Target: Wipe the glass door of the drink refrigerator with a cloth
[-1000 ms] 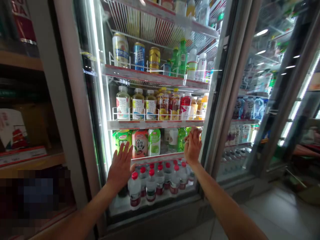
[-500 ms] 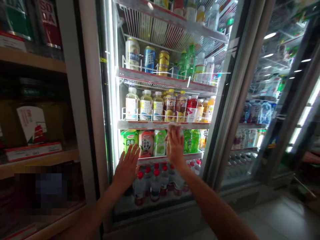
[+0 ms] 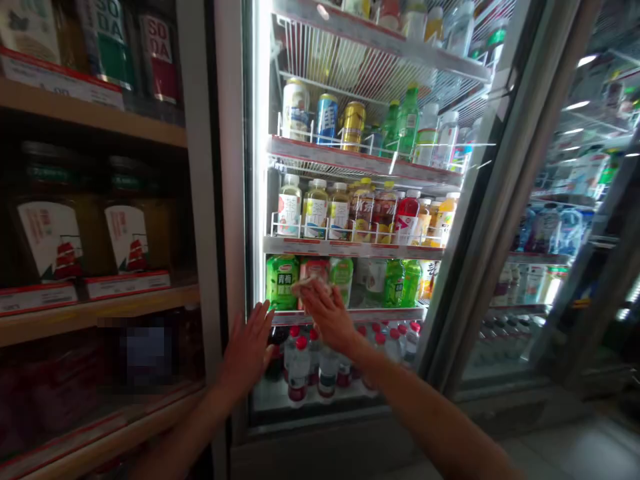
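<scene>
My right hand (image 3: 330,320) presses a crumpled pale cloth (image 3: 311,288) against the glass door of a lit drinks cooler, in front of the red and green packs on the fourth shelf down. Its fingers lie over the cloth. My left hand (image 3: 249,350) is at the door's left edge, fingers spread, with nothing in it, just below a green drink pack (image 3: 282,283). Whether its palm touches the glass cannot be made out. Bottles with red caps (image 3: 300,367) stand behind the glass, low down.
Wooden shelves (image 3: 100,310) with jars (image 3: 47,220) and price tags stand close on the left. A metal door frame (image 3: 493,193) runs up the right side, with another cooler beyond it. Tiled floor (image 3: 565,447) shows at the lower right.
My right hand has moved left and down across the glass with the cloth. The view has shifted left, and more of the wooden shelves shows. My left hand is now nearer the door's left edge.
</scene>
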A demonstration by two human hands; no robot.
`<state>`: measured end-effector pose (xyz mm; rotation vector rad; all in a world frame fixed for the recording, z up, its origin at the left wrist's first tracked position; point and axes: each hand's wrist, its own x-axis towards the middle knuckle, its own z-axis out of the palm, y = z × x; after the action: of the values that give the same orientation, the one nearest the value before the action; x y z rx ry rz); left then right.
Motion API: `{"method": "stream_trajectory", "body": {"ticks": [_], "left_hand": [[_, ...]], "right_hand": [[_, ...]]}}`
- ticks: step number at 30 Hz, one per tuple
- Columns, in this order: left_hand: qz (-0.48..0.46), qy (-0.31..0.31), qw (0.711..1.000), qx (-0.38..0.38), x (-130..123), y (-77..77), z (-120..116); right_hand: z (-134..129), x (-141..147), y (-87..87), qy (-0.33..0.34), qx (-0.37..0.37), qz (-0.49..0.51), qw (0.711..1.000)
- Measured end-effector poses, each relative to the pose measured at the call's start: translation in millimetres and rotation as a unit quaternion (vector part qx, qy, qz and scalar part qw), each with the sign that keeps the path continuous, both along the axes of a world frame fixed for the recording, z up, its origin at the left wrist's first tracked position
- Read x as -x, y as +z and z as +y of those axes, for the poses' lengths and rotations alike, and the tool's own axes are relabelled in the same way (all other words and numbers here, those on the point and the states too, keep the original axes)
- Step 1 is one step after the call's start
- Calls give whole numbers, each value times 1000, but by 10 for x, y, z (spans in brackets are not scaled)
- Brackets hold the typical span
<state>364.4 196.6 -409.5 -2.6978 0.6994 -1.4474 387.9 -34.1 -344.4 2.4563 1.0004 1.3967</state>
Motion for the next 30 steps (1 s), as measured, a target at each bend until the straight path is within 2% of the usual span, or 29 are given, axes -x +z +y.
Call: {"method": "stream_trajectory", "body": {"ticks": [2,6,8,9,13,14,16,19,21,22,26,27,28,30], "left_hand": [[8,4,1000,11,20,-40,109],[17,20,999,40,61,-82,247],[11,22,999,43,89,-117,275],[8,21,999,44,106,-142,287],[1,15,999,40,174,-244,357],[1,16,999,37,186,-256,375],[-1,18,999,33,197,-256,391],[-2,23,999,29,191,-236,339],[1,21,999,28,188,-247,267],[4,17,999,27,192,-263,229],[20,2,1000,20,223,-348,123],[24,-1,1000,18,228,-360,105],[26,-3,999,18,229,-364,86],[28,-11,999,21,221,-358,33]], "right_hand": [[129,8,-30,16,14,13,1000],[499,-96,286,-16,-79,-2,997],[663,-106,289,-23,-92,-2,996],[718,-83,199,-16,-78,2,997],[733,91,-408,60,57,31,996],[713,109,-487,71,77,34,994],[693,87,-453,59,63,29,996],[723,-14,-169,-11,-47,15,999],[722,-20,-140,-35,-74,25,996],[698,13,-220,-30,-61,37,997],[476,253,-822,27,44,92,994],[418,290,-914,31,52,96,994],[373,303,-948,26,45,96,994],[330,270,-874,-9,-10,86,996]]}}
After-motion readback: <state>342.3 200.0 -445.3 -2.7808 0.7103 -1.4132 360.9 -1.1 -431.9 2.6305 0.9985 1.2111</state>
